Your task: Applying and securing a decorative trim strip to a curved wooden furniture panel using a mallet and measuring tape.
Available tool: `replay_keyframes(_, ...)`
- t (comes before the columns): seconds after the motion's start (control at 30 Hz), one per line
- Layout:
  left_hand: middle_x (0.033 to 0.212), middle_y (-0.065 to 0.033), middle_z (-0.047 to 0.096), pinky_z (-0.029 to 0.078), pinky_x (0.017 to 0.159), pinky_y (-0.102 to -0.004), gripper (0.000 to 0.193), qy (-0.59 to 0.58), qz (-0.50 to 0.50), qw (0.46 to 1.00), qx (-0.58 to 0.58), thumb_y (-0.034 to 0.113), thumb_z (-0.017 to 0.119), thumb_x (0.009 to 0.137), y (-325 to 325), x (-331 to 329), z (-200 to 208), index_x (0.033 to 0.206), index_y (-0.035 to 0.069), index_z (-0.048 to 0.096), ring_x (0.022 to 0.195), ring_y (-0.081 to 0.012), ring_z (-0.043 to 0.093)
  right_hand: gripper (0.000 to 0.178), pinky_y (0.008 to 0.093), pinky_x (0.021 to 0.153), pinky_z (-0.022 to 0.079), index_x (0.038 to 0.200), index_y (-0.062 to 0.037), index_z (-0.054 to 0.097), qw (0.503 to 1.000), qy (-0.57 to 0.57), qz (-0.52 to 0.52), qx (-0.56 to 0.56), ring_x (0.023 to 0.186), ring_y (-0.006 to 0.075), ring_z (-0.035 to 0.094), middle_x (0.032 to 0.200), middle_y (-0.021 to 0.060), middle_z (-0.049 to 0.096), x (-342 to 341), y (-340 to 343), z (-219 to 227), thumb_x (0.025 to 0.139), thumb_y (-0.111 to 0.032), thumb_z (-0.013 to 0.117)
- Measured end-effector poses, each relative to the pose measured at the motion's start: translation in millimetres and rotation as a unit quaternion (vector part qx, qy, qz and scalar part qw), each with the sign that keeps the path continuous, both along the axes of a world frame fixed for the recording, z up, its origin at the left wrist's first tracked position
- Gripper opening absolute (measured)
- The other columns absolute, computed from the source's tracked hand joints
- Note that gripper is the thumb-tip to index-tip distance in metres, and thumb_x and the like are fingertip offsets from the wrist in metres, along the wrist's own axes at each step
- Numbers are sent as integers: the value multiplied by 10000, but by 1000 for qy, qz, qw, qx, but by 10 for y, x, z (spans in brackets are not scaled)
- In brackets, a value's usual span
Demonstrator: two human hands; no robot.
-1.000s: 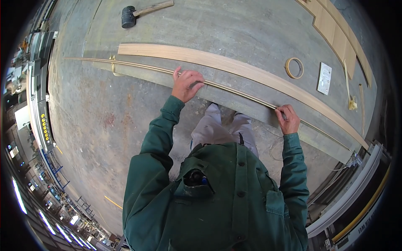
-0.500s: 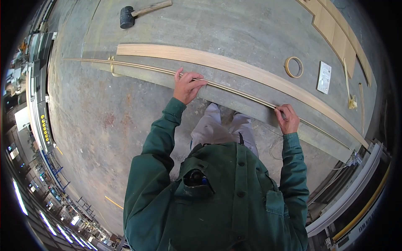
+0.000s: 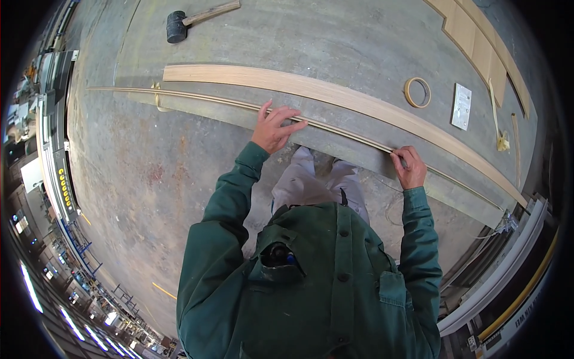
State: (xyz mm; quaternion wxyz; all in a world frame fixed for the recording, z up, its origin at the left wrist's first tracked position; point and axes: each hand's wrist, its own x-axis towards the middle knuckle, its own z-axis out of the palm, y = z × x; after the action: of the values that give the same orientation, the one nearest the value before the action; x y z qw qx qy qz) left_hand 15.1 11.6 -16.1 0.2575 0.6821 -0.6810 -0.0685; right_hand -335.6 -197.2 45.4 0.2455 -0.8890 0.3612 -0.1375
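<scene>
Thin, pale wooden strips [image 3: 347, 136], lying close together, run lengthwise along the near edge of the grey work table. Over their middle my left hand [image 3: 276, 127] rests with its fingers spread, touching the strips from above. Farther right, my right hand [image 3: 409, 169] pinches the strips between thumb and fingers. A yellowish piece of tape [image 3: 157, 97] is around the strips near their left end, its tail hanging down. Just beyond lies a wider light-wood plank [image 3: 251, 78], roughly parallel and apart from both hands.
A black-headed mallet [image 3: 176, 27] lies at the far left of the table [image 3: 287, 45]. Right of centre are a tape roll [image 3: 417, 93] and a whitish rectangular card-like piece [image 3: 461, 106]. Wooden panels [image 3: 472, 42] occupy the far right. Machinery [image 3: 55, 131] stands at left.
My left hand has slid slightly right along the strips, its fingers spreading more. My right hand keeps its pinch in nearly the same place.
</scene>
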Motion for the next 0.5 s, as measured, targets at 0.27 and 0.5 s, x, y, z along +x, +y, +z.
replay_keyframes(0.27, 1264, 45, 569, 234, 1123, -562, 666, 2, -3, 1000, -4, 29, 666, 696, -12, -22, -10, 1265, 371, 619, 1191, -184, 545, 85, 334, 645, 521, 841, -96, 681, 1000, 1, -5, -10, 756, 249, 649, 857, 48, 648, -14, 8, -4, 796, -117, 750)
replay_keyframes(0.5, 1224, 30, 608, 225, 1125, -562, 570, 25, 1, 1000, -7, 22, 688, 722, -39, -38, 7, 1200, 331, 663, 1159, -203, 576, 92, 333, 638, 521, 833, -93, 686, 1000, -9, -1, -17, 752, 242, 650, 853, 38, 652, 8, 7, 3, 789, -124, 760)
